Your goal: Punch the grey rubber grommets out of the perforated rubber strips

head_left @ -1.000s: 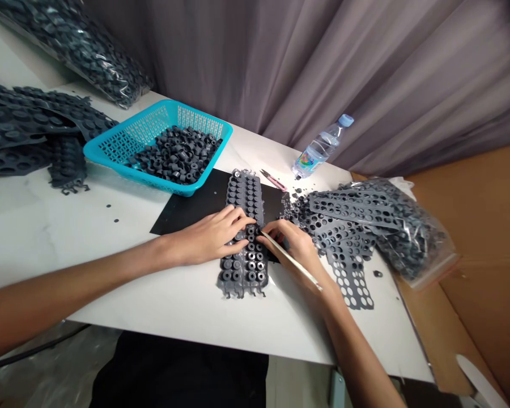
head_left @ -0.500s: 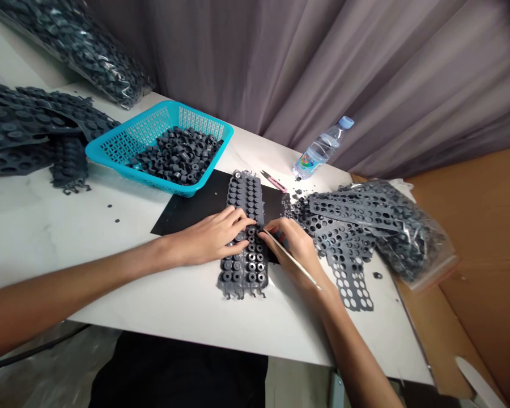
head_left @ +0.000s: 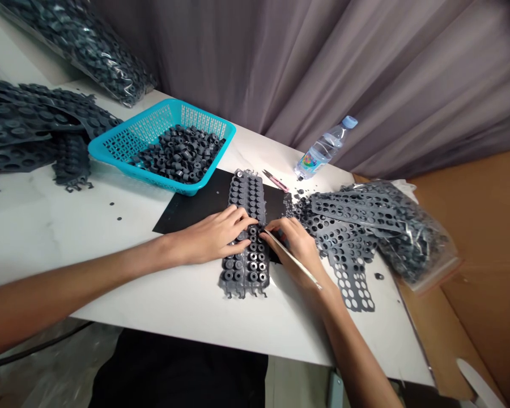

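Note:
A dark grey moulded rubber sheet [head_left: 247,195] with rows of round, hollow plugs lies lengthwise in front of me, partly over a black mat [head_left: 195,207]. My left hand [head_left: 226,231] rests on its middle, fingers stretched out and thumb apart. From the right, my right hand [head_left: 298,245] pinches a thin white stick-like tool [head_left: 297,262] that slants back over the wrist. Its front end meets the sheet's right edge, near my left fingertips. My right fingers hide the exact spot where it touches.
A turquoise basket [head_left: 153,180] holds loose grey plugs [head_left: 187,153]. Pink-handled snips [head_left: 277,181] and a water bottle [head_left: 325,148] lie behind. Punched-out sheets [head_left: 352,283] and a clear bag [head_left: 425,243] are on the right. More rubber sheets [head_left: 21,127] and a filled bag [head_left: 106,62] sit left.
The view has shifted very slightly, so everything sits a few pixels further right. Both hands keep almost the same pose on the sheet, with the tool still in my right hand.

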`<state>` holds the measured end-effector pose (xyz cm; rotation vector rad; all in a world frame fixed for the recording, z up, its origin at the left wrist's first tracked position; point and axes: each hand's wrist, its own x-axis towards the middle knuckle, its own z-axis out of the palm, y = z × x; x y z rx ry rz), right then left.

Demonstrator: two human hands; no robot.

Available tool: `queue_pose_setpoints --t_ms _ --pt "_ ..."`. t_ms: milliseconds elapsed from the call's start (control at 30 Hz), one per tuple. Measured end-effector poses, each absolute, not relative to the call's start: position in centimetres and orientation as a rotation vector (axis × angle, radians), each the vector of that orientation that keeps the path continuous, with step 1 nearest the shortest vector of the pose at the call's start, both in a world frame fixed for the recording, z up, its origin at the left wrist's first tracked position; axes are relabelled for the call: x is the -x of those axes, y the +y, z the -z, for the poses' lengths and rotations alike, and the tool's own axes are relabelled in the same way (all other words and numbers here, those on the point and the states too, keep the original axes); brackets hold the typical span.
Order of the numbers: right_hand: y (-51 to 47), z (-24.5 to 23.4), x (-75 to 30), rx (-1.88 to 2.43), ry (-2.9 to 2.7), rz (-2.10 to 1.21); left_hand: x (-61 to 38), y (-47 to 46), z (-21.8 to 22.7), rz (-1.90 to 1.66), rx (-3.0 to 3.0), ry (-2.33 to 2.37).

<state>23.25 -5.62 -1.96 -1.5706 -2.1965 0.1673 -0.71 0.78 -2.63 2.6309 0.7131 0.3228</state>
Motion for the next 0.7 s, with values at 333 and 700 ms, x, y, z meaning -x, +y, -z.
queue_pose_setpoints --t_ms 333,700 --pt "-5.6 2.3 -22.5 1.609 -2.261 -0.043 0.7 0.9 2.9 -0.355 -2.647 0.71" --pt "-5.7 3.3 -20.9 1.728 -2.07 0.047 0.5 0.7 3.5 -0.334 -2.67 0.749"
